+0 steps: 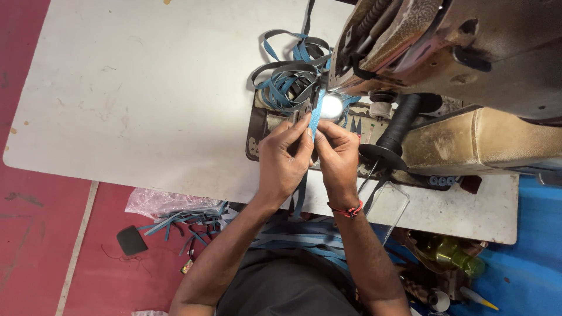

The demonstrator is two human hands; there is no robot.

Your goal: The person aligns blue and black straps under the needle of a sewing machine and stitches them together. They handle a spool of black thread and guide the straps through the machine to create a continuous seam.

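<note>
A narrow blue strap (316, 117) runs from under the sewing machine head (445, 52) toward me. My left hand (285, 161) and my right hand (338, 158) pinch it between thumb and fingers, side by side, just in front of the needle area. Behind the needle lies a tangled pile of blue and grey straps (290, 73). The strap's free end hangs down over the table edge between my wrists.
The white worktable (146, 99) spreads to the left. A black thread spool (398, 126) stands right of my hands. More blue straps and a pink plastic bag (164, 205) lie on the red floor below. A yellow-green bottle (456, 254) sits at lower right.
</note>
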